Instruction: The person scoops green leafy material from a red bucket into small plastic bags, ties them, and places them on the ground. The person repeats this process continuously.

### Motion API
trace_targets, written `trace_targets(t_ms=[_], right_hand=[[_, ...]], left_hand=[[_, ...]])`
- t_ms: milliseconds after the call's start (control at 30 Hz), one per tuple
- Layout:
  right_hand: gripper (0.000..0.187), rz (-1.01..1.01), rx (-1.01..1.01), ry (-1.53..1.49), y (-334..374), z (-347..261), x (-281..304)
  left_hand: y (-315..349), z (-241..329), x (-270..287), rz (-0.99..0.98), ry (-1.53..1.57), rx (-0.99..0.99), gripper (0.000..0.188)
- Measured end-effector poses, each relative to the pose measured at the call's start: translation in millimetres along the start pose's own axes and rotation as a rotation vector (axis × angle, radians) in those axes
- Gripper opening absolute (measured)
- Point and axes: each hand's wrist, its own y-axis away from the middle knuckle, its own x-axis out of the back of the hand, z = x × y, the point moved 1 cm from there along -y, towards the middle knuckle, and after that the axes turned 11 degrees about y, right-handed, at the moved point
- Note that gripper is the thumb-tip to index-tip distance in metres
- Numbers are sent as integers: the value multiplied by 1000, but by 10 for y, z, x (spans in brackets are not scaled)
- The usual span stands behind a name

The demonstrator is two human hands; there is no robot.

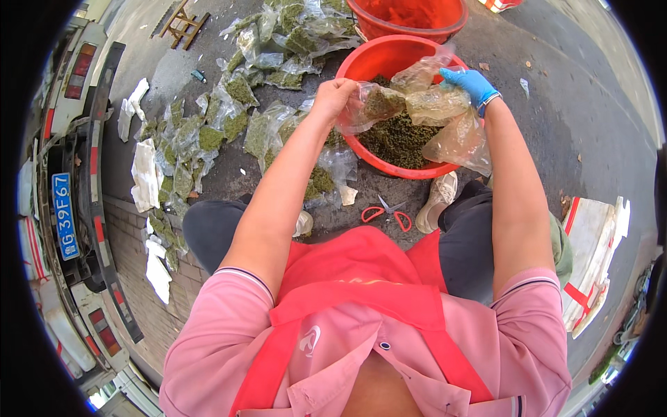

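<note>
A clear plastic bag (436, 104) with green bits clinging inside is stretched over a red tub (406, 172). My bare left hand (335, 97) pinches the bag's left edge. On the other side, my right hand (474, 87), in a blue glove, is closed on the bag's right part. Part of the plastic hangs down over the tub's right rim. Small green peppercorn-like berries (397, 142) lie in the tub beneath the bag. Between my feet, red-handled scissors (386, 212) rest on the ground with their blades apart.
Many clear bags of green contents (208, 139) are spread over the ground at left. Another red tub (410, 17) stands behind the first. White foam pieces (146, 174) lie left, a taped foam box (590, 257) right. A small wooden stool (183, 26) and a truck's rear (87, 194) are farther off.
</note>
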Motion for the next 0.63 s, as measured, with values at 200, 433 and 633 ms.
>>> trace_targets(t_ms=[200, 433, 633], right_hand=[[40, -100, 77, 676, -217, 495, -204], [44, 1, 70, 771, -425, 236, -629], [45, -180, 28, 439, -798, 523, -889]], left_hand=[[49, 88, -217, 154, -1025, -151, 22], [149, 144, -266, -40, -1397, -379, 30], [96, 70, -327, -79, -1390, -373, 38]])
